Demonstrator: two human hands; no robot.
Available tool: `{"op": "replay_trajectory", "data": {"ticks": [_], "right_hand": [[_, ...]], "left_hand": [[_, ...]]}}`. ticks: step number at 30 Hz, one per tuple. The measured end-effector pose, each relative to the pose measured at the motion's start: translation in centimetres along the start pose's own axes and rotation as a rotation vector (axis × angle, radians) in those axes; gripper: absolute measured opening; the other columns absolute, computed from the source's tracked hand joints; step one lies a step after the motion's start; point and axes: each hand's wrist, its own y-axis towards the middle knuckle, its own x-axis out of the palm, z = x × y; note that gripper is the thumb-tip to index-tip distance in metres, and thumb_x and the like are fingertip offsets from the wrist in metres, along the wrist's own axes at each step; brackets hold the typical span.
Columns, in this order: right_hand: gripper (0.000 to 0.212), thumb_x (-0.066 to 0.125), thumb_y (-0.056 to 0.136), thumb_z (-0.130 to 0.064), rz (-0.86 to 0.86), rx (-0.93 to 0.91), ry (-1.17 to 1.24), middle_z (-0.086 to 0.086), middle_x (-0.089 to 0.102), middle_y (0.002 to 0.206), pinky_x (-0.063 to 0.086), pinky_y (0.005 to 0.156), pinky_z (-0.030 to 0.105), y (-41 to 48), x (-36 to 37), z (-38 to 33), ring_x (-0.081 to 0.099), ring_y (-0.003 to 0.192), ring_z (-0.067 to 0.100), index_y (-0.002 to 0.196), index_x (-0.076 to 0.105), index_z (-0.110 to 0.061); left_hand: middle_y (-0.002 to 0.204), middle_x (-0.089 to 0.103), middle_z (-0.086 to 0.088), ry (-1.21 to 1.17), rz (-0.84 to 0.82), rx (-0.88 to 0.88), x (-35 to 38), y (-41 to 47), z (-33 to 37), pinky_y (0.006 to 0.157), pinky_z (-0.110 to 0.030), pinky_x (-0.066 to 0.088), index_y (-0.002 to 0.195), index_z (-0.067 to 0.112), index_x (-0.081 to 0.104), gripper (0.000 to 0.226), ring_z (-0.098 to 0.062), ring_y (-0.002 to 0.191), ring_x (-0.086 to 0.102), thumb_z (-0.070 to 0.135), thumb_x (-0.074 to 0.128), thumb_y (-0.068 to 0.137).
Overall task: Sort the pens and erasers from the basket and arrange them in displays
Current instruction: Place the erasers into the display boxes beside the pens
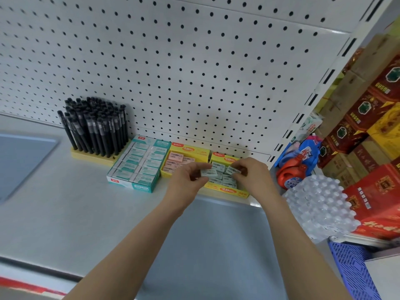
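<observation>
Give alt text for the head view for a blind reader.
The left hand and right hand each pinch a pale green eraser over a yellow display box of them on a white shelf. To its left sit a box of pink erasers, a teal eraser box and a stand of black pens.

To my right: orange detergent bottle (290, 173) just beside shrink-wrapped water bottles (320, 204); red cartons (372, 118) stacked behind. White pegboard (173, 61) ahead of me.

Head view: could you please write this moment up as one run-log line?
stage: filling erasers | left hand: pinches green eraser | right hand: pinches second eraser | over: rightmost yellow box
</observation>
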Motion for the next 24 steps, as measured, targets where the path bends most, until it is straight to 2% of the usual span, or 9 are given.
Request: {"op": "replay_trajectory", "data": {"ticks": [3,7,11,13,16,17,20,24], "right_hand": [[0.027,0.07,0.085,-0.017,0.058,-0.018,-0.033,-0.002,0.056,0.107,0.041,0.084,0.028,0.0,1.0,0.0,0.054,0.099,0.017,0.112,0.072,-0.019],[0.025,0.065,0.089,-0.012,0.079,-0.075,-0.041,0.001,0.058,0.105,0.035,0.081,0.023,0.0,1.7,0.0,0.053,0.099,0.018,0.112,0.072,-0.016],[0.021,0.061,0.09,-0.014,0.182,-0.071,0.008,-0.008,0.061,0.099,0.043,0.079,0.025,-0.5,1.3,-0.5,0.057,0.092,0.013,0.105,0.073,-0.022],[0.015,0.06,0.091,-0.017,0.188,-0.013,0.178,-0.014,0.065,0.09,0.049,0.075,0.024,-0.9,0.7,-1.4,0.062,0.083,0.008,0.096,0.07,-0.027],[0.004,0.064,0.092,-0.016,-0.069,0.119,0.676,-0.003,0.073,0.08,0.055,0.065,0.025,-1.4,-0.2,-3.1,0.068,0.072,0.015,0.094,0.068,-0.018],[0.005,0.066,0.091,-0.013,-0.141,0.126,0.776,0.002,0.073,0.078,0.056,0.065,0.025,-1.5,-0.3,-3.4,0.068,0.071,0.016,0.095,0.067,-0.015],[0.011,0.068,0.088,-0.005,-0.131,0.14,0.863,0.006,0.072,0.079,0.055,0.064,0.025,-1.4,-0.4,-3.2,0.065,0.069,0.016,0.096,0.068,-0.012],[0.022,0.061,0.091,-0.005,-0.004,0.168,0.735,-0.001,0.07,0.087,0.052,0.065,0.024,-0.8,-1.0,-2.1,0.062,0.077,0.012,0.092,0.073,-0.023]], "left_hand": [[0.097,0.073,0.003,0.041,0.017,0.038,-0.2,0.1,-0.3,0.08,-0.015,0.052,0.104,0.026,0.068,0.035,-0.004,0.088,0.068,-0.004,0.064,0.086],[0.097,0.073,0.002,0.052,0.05,0.053,-0.2,0.4,-0.7,0.078,-0.015,0.053,0.104,0.023,0.068,0.035,-0.002,0.086,0.068,-0.005,0.067,0.083],[0.098,0.073,0.002,0.034,0.057,0.047,-0.1,0.8,-0.9,0.076,-0.017,0.054,0.101,0.024,0.067,0.034,-0.005,0.086,0.07,-0.005,0.069,0.082],[0.1,0.072,0.002,0.017,0.063,0.063,0.0,1.0,-0.9,0.075,-0.017,0.055,0.103,0.019,0.066,0.033,-0.006,0.088,0.07,-0.006,0.07,0.081],[0.102,0.071,0.001,-0.003,0.075,0.086,0.3,1.3,-0.9,0.076,-0.02,0.057,0.104,0.018,0.065,0.034,-0.009,0.09,0.07,-0.005,0.071,0.08],[0.102,0.071,0.002,0.003,0.073,0.094,0.4,1.4,-0.9,0.076,-0.021,0.057,0.103,0.019,0.064,0.034,-0.009,0.09,0.07,-0.005,0.071,0.08],[0.102,0.07,0.005,0.031,0.072,0.111,0.6,1.7,-0.9,0.077,-0.019,0.056,0.108,0.019,0.063,0.036,-0.005,0.091,0.069,-0.001,0.074,0.079],[0.092,0.07,0.01,0.169,0.109,0.121,0.2,1.7,-1.0,0.068,-0.01,0.051,0.105,0.022,0.067,0.025,0.004,0.083,0.065,0.007,0.071,0.084]]}}
